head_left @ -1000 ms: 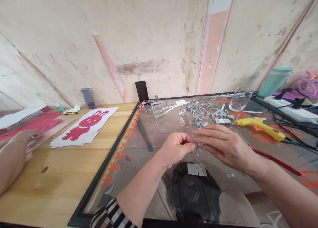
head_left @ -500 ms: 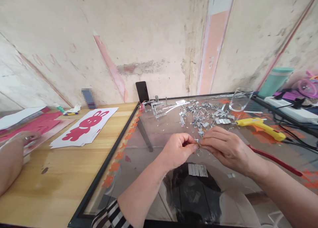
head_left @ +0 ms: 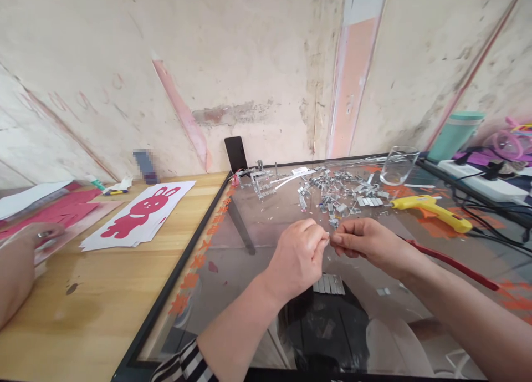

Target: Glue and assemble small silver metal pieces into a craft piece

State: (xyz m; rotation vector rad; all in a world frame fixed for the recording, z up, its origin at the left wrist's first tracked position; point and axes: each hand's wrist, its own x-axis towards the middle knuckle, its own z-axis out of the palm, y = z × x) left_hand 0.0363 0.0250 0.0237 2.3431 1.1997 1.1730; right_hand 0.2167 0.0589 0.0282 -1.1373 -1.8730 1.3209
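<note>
Above the glass tabletop (head_left: 266, 235), my left hand (head_left: 300, 255) and my right hand (head_left: 366, 242) meet fingertip to fingertip. Both are closed in a pinch, and what sits between them is too small and too covered to make out. Just below my left hand lies a row of flat silver strips (head_left: 329, 285) side by side. A loose small silver piece (head_left: 383, 291) rests under my right wrist. Beyond my fingertips spreads a heap of small silver pieces (head_left: 332, 191). A red-handled tool (head_left: 453, 264) lies partly behind my right forearm.
A yellow glue gun (head_left: 436, 210), a drinking glass (head_left: 399, 167), a teal tumbler (head_left: 455, 137) and a white power strip (head_left: 484, 179) stand right. A phone (head_left: 236, 153) leans on the wall. At left, another person's hand (head_left: 44, 235) touches red paper near a rabbit picture (head_left: 143, 213).
My left hand has turned, its back now facing up more, with the knuckles higher. My right hand has rolled so that its thumb shows. The fingertips remain together.
</note>
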